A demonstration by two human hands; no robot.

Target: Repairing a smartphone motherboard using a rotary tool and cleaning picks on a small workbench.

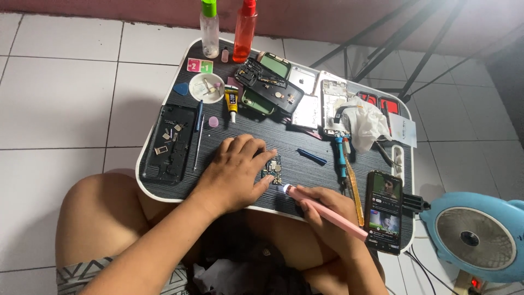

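Pinning a small circuit board (272, 169) flat near the front edge of the dark lap surface (305, 136), my left hand (236, 169) spreads its fingers over it while my right hand (327, 213) is closed around a pink lit-tip tool (325, 210), its glowing end just beside the board. The board looks light, thin, stiff and fragile; I judge it best held by its bare edges, away from the components. A stripped phone frame (169, 143), glue tube (232, 102), two spray bottles (226, 28) and a playing phone (384, 211) surround the work.
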